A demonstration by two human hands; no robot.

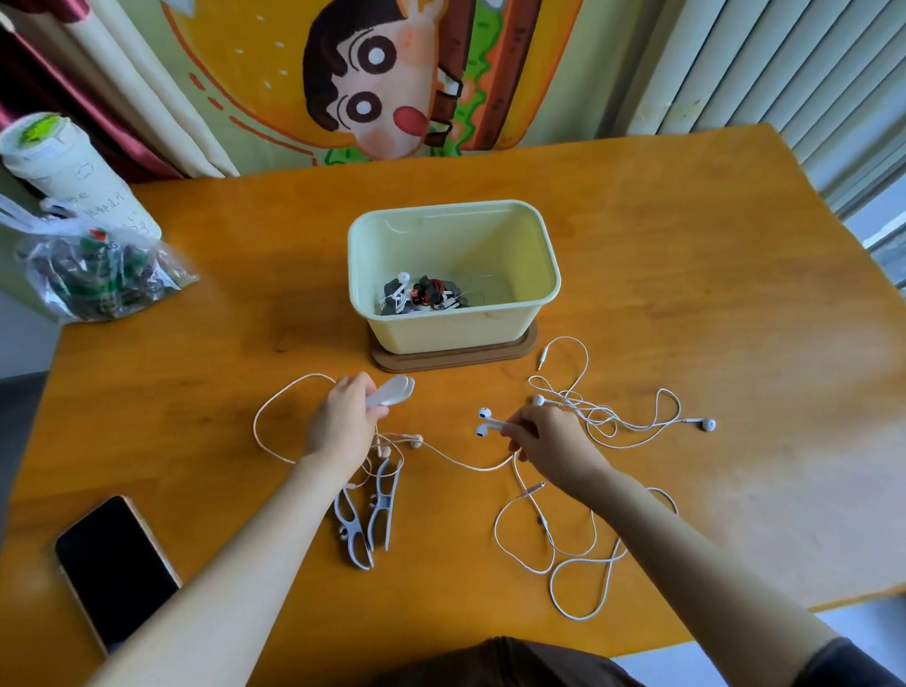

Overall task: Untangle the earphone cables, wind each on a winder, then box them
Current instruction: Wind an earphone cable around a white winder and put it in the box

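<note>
Table (649, 257) orange-brown wood grain. Box (540, 274) at 12 o'clock pale yellow-green, on brown base (455, 356). Earphone cables (577, 543) at 3 o'clock white; cable (268, 414) at 9 pinkish-white. Winder (390, 391) in left hand white; clips (368, 515) at 6 grey-blue. Phone (114, 568) at 7 black w/ gold edge. Cartoon hanging (348, 57) at 12: yellow, orange, green.

The orange wooden table (649, 257) carries a pale yellow box (452, 312) on a brown lid (455, 356) near its centre. At about nine o'clock from the box lies a clear plastic bag (99, 274) beside a white paper roll (61, 170), and at seven o'clock a black phone (114, 568). Toward six o'clock lie two grey clip winders (368, 515) and a pinkish earphone cable (279, 419), with white earphone cables (578, 532) loose at four o'clock.
</note>
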